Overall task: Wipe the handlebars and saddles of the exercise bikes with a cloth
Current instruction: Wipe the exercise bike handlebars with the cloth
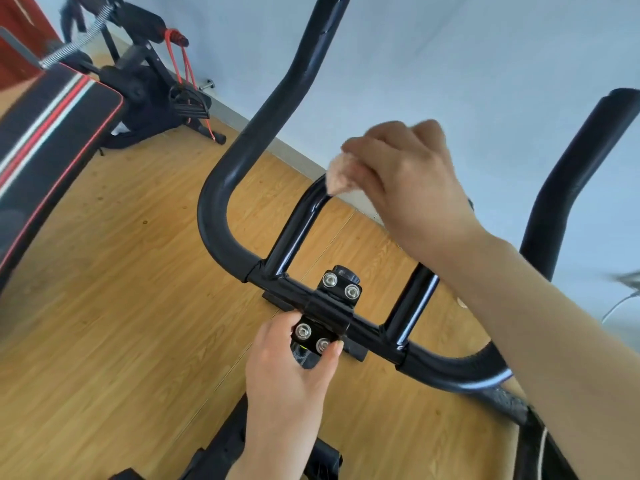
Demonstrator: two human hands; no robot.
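While my left hand [294,372] grips the stem clamp [337,306], my right hand [405,181] pinches the cloth [341,174] against the inner loop of the handlebars [216,202]. I seem to be mid-wipe, so next I should probably drag the cloth along the outer curve.

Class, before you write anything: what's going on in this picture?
A person is wiping an exercise bike's black handlebars. The right hand holds a small pinkish cloth against the inner loop bar. The left hand grips the bolted stem clamp at the middle. A weight bench stands to the left.
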